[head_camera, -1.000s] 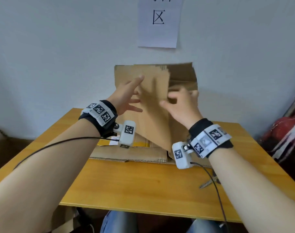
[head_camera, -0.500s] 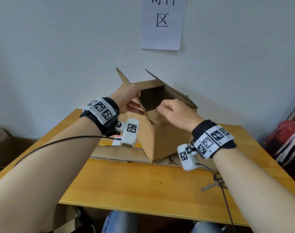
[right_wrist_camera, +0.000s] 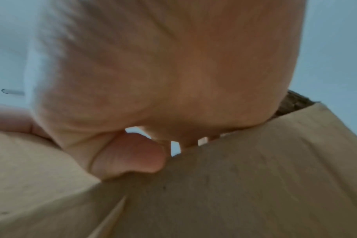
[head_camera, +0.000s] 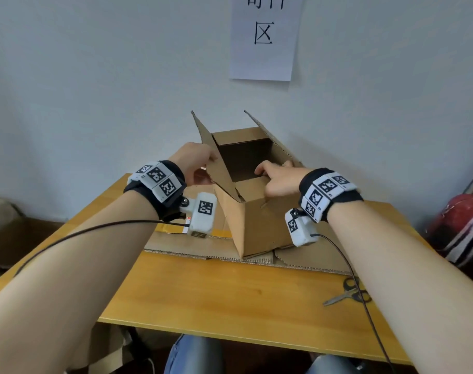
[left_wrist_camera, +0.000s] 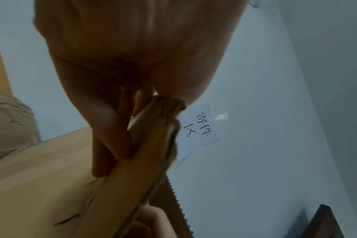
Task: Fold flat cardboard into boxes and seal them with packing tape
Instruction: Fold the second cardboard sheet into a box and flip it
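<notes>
- Corrugated brown flap edge pinched by the left hand (head_camera: 195, 163), fingers (left_wrist_camera: 112, 128) curled along it.
- Right hand (head_camera: 277, 179) curls over the near flap, thumb (right_wrist_camera: 130, 154) pressing the smooth cardboard.
- Open box (head_camera: 257, 220) stands on flat cardboard sheets (head_camera: 311, 259), on the glossy wooden table (head_camera: 216, 298).
- Metal scissors (head_camera: 348, 292) lie to the right.

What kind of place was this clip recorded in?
Probably a parcel-packing desk: a paper sign reading 寄件区 on the wall, flat cardboard sheets, a half-formed cardboard box and scissors on a wooden table.
</notes>
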Demonstrator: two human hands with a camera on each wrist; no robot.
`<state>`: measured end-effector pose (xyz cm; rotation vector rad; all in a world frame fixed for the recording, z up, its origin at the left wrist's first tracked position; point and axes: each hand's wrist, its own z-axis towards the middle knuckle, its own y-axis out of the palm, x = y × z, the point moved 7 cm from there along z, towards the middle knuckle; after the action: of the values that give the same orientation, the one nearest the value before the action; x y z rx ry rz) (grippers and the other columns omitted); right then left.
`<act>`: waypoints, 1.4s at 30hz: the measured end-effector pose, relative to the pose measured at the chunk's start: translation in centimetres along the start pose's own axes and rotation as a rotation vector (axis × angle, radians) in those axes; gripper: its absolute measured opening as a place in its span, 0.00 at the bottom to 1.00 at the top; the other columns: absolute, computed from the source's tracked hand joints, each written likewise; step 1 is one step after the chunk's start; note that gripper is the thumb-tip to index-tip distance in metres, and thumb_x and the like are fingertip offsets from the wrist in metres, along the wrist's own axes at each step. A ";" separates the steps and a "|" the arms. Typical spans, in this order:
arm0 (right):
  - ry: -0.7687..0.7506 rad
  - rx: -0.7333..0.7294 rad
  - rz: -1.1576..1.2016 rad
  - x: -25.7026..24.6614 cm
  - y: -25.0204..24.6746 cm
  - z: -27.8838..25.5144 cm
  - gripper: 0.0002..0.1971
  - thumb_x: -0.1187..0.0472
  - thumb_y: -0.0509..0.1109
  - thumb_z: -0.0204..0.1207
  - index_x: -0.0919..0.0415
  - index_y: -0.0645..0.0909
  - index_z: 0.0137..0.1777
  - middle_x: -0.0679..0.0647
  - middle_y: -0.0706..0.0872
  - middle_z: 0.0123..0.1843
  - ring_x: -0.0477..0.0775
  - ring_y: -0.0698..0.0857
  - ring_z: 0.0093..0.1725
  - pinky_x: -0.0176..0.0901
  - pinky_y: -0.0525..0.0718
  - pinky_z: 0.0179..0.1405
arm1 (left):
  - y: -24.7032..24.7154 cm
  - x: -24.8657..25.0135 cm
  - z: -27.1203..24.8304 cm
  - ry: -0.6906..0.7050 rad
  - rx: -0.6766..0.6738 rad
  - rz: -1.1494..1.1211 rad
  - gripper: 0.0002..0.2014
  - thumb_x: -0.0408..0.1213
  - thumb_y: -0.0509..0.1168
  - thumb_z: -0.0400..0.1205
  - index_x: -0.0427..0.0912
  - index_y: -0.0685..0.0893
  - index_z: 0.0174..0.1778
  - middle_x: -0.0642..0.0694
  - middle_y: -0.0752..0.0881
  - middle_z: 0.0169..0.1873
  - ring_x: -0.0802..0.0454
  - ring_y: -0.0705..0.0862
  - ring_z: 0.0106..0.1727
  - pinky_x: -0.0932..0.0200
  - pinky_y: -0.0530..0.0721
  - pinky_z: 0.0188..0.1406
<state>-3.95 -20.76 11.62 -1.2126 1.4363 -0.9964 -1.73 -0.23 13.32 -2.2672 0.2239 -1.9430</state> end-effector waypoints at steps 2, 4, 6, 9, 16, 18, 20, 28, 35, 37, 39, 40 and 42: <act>-0.046 0.084 -0.063 -0.4 -1.0 -0.5 0.36 0.60 0.69 0.71 0.43 0.61 0.78 0.54 0.67 0.73 0.60 0.62 0.75 0.57 0.69 0.64 | -0.2 -0.3 0.3 0.004 0.016 -0.010 0.02 0.33 0.65 0.85 0.40 0.78 0.50 0.32 0.86 0.58 0.37 0.89 0.54 0.51 0.90 0.44; -0.111 0.214 -0.096 -1.0 -2.3 -1.5 0.38 0.57 0.73 0.67 0.43 0.61 0.76 0.52 0.67 0.68 0.58 0.62 0.72 0.57 0.66 0.64 | -0.5 -0.2 0.6 0.030 0.027 -0.024 0.02 0.32 0.66 0.84 0.41 0.80 0.48 0.31 0.85 0.61 0.35 0.87 0.60 0.50 0.90 0.43; -0.158 0.351 -0.071 -1.1 -3.7 -2.7 0.40 0.55 0.75 0.65 0.43 0.61 0.76 0.52 0.69 0.67 0.59 0.64 0.71 0.58 0.64 0.68 | -1.2 0.1 1.0 0.057 0.037 -0.038 0.01 0.31 0.67 0.83 0.40 0.82 0.48 0.32 0.86 0.60 0.36 0.88 0.59 0.50 0.89 0.42; -0.145 0.598 0.049 -0.1 -6.5 -5.1 0.36 0.50 0.75 0.64 0.39 0.65 0.72 0.49 0.77 0.60 0.58 0.75 0.62 0.60 0.69 0.67 | -2.5 0.5 1.9 0.059 0.060 -0.126 0.03 0.29 0.68 0.83 0.40 0.82 0.45 0.35 0.89 0.53 0.40 0.90 0.50 0.48 0.90 0.50; -0.157 0.760 0.258 3.1 -8.0 -6.9 0.10 0.41 0.80 0.66 0.44 0.89 0.41 0.40 0.89 0.40 0.47 0.86 0.45 0.46 0.85 0.44 | -4.5 1.5 1.9 0.056 0.118 -0.378 0.06 0.35 0.65 0.86 0.36 0.81 0.54 0.41 0.87 0.44 0.46 0.90 0.35 0.60 0.85 0.22; -0.207 0.772 0.257 2.4 -7.0 -6.7 0.09 0.39 0.78 0.68 0.40 0.91 0.44 0.39 0.91 0.41 0.46 0.86 0.45 0.46 0.86 0.47 | -3.8 1.9 1.8 0.096 0.041 -0.414 0.15 0.41 0.65 0.87 0.38 0.80 0.66 0.42 0.88 0.52 0.42 0.93 0.41 0.53 0.90 0.31; -0.266 0.828 0.221 1.1 -6.1 -6.7 0.11 0.39 0.78 0.70 0.40 0.92 0.49 0.39 0.92 0.42 0.45 0.86 0.43 0.44 0.85 0.47 | -3.7 2.9 1.4 0.190 0.104 -0.330 0.16 0.44 0.65 0.86 0.42 0.80 0.68 0.46 0.85 0.56 0.43 0.90 0.55 0.49 0.91 0.43; -0.467 0.890 0.259 -4.6 -4.2 -6.1 0.10 0.55 0.75 0.79 0.48 0.92 0.58 0.47 0.94 0.51 0.50 0.91 0.51 0.46 0.88 0.56 | -0.4 7.1 -4.4 0.714 -0.116 0.338 0.12 0.37 0.67 0.83 0.47 0.90 0.60 0.54 0.91 0.53 0.62 0.86 0.52 0.67 0.82 0.50; -0.549 0.805 0.715 -4.5 -4.4 -6.3 0.14 0.68 0.66 0.80 0.53 0.92 0.52 0.41 0.93 0.48 0.40 0.89 0.48 0.32 0.86 0.50 | 1.4 4.7 -5.9 0.829 -0.275 0.912 0.22 0.35 0.62 0.80 0.51 0.86 0.70 0.58 0.89 0.51 0.70 0.85 0.49 0.78 0.77 0.49; -0.497 0.806 0.675 -4.2 -4.6 -5.7 0.19 0.72 0.62 0.78 0.52 0.92 0.53 0.42 0.92 0.50 0.34 0.86 0.47 0.24 0.81 0.49 | 0.9 4.4 -5.1 0.823 -0.200 0.887 0.20 0.28 0.62 0.80 0.51 0.91 0.62 0.62 0.87 0.42 0.78 0.83 0.39 0.83 0.73 0.35; -0.467 0.797 0.596 -4.1 -4.6 -4.9 0.25 0.76 0.59 0.76 0.52 0.90 0.57 0.44 0.89 0.54 0.32 0.81 0.45 0.20 0.75 0.46 | 0.5 4.4 -4.2 0.830 -0.142 0.863 0.19 0.25 0.64 0.79 0.51 0.93 0.55 0.59 0.87 0.43 0.82 0.79 0.35 0.82 0.73 0.30; -0.466 0.783 0.569 -4.1 -4.6 -4.6 0.27 0.79 0.57 0.75 0.52 0.90 0.59 0.46 0.87 0.56 0.32 0.80 0.45 0.21 0.74 0.45 | 0.2 4.4 -3.9 0.840 -0.126 0.846 0.19 0.25 0.64 0.78 0.52 0.93 0.51 0.59 0.87 0.44 0.80 0.79 0.35 0.80 0.74 0.32; -0.465 0.740 0.530 -4.3 -4.4 -4.1 0.32 0.82 0.55 0.73 0.52 0.88 0.64 0.47 0.84 0.63 0.33 0.78 0.50 0.24 0.75 0.50 | -0.8 4.4 -3.4 0.863 -0.073 0.812 0.20 0.24 0.63 0.76 0.58 0.89 0.42 0.60 0.86 0.42 0.70 0.83 0.39 0.68 0.81 0.42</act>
<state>-6.99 -17.23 17.35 -0.4319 0.8218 -0.7032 -4.42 -0.43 18.25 -0.9157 1.0954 -2.2102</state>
